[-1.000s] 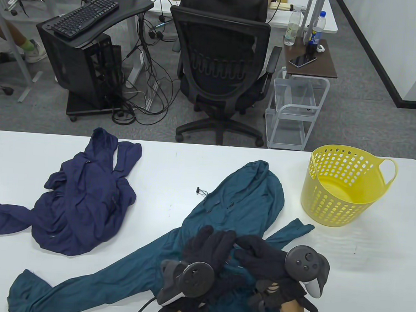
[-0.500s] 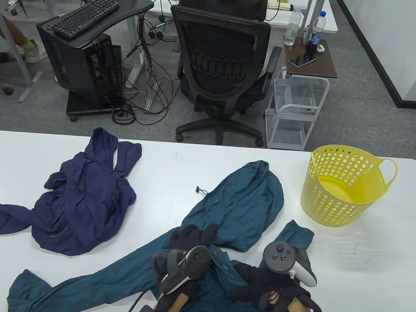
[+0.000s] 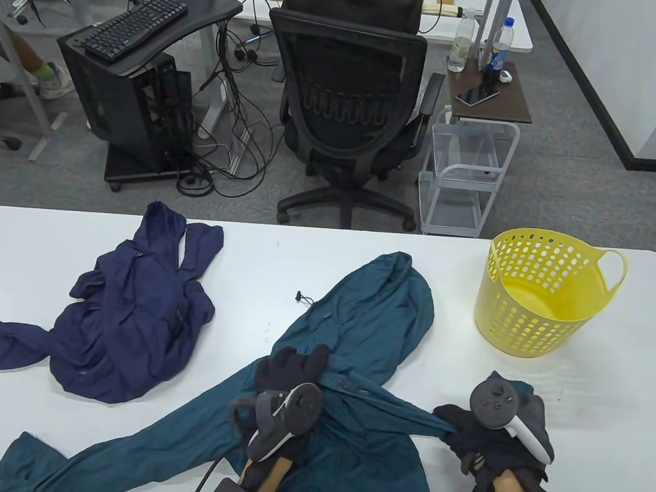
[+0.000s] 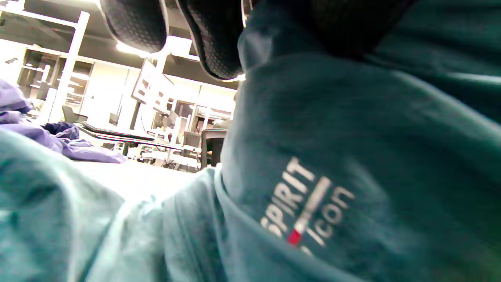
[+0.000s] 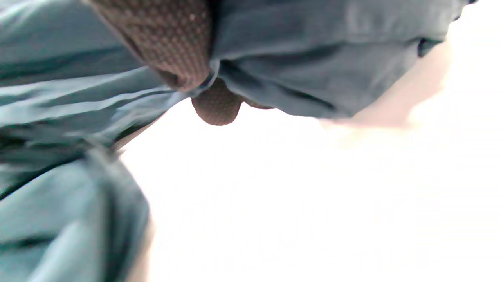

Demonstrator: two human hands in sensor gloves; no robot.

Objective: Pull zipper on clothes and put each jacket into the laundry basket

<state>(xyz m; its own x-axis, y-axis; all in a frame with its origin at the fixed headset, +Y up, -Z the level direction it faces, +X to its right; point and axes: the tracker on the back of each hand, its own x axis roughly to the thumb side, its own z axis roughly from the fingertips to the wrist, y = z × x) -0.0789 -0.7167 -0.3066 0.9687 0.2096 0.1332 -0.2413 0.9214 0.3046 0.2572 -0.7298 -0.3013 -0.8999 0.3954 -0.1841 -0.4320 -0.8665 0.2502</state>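
Note:
A teal jacket [image 3: 367, 327] lies spread over the middle of the white table [image 3: 305, 255], its hood toward the far edge. My left hand [image 3: 291, 367] grips the jacket's chest fabric; in the left wrist view the printed logo [image 4: 309, 207] shows under my gloved fingers [image 4: 215, 39]. My right hand [image 3: 461, 429] clutches a bunched edge of the jacket [image 5: 293, 58] and holds it taut toward the right. A navy jacket [image 3: 126, 316] lies crumpled at the left. The yellow laundry basket [image 3: 543, 295] stands empty at the right.
Past the table's far edge stand an office chair [image 3: 348, 112] with a seated person, a white wire cart [image 3: 462, 177] and a black computer stand [image 3: 132, 75]. A drawstring toggle [image 3: 301, 297] lies on the table beside the teal hood.
My right hand has pulled its bunch of teal fabric out to the right, stretching the jacket taut. My left hand drew back slightly left, and the hood shifted left with it.

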